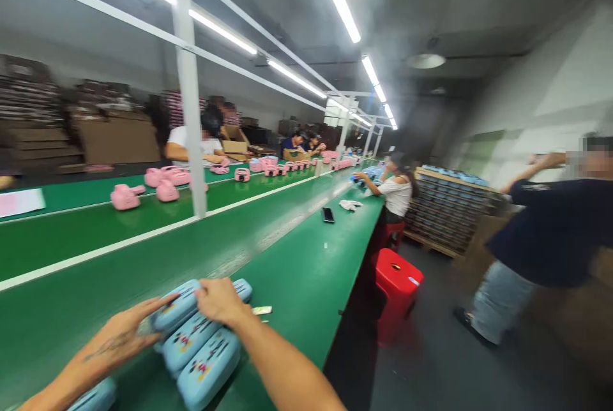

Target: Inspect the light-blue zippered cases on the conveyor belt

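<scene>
Several light blue cases (208, 363) with small cartoon prints lie side by side on the green table at the lower left. My left hand (124, 328) is at their left side, fingers apart, with the index finger stretched over the far case (176, 306). My right hand (218, 299) rests at the far end of the group, its fingers bent down between the far case and another blue case (243, 290). What its fingertips touch is hidden. Another blue case (98, 396) lies under my left forearm at the bottom edge.
A phone (328, 215) and a white cloth (350, 205) lie farther along the table (306, 277). Pink items (127, 196) line the belt beyond a white post (191, 111). A red stool (397, 270) stands right; people sit and stand nearby.
</scene>
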`<state>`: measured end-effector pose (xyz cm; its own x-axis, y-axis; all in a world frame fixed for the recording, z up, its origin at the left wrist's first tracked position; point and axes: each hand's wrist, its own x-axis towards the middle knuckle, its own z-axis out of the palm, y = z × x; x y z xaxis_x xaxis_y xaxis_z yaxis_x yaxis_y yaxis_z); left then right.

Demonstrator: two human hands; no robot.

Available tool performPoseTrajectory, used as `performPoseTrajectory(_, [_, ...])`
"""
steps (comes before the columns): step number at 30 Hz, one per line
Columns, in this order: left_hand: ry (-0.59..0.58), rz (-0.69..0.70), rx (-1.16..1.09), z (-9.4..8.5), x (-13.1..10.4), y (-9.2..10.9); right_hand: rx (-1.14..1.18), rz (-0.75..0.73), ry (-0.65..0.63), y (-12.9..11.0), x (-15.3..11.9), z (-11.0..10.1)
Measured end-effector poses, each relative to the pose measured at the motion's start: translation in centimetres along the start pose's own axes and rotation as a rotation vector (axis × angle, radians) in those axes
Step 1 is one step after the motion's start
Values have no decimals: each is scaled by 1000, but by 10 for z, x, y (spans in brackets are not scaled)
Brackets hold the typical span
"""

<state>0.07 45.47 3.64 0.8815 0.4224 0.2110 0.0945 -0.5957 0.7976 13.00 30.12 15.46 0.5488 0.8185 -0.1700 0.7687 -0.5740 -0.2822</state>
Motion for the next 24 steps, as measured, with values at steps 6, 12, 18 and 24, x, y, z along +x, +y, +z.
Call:
performPoseTrajectory(6, [-125, -65, -19, -24, -24, 54, 111, -90, 23, 3, -5, 8])
performPoseTrajectory(12, [-117, -166, 41, -54, -81, 59, 281, -207, -19, -23, -27, 37])
performPoseTrajectory(18, [-128, -313, 104, -83, -153, 53, 420, -255, -89, -74, -66, 90])
performPoseTrajectory(24, [-137, -340, 106, -71, -177, 16, 427, -167, -89, -91, -76, 124])
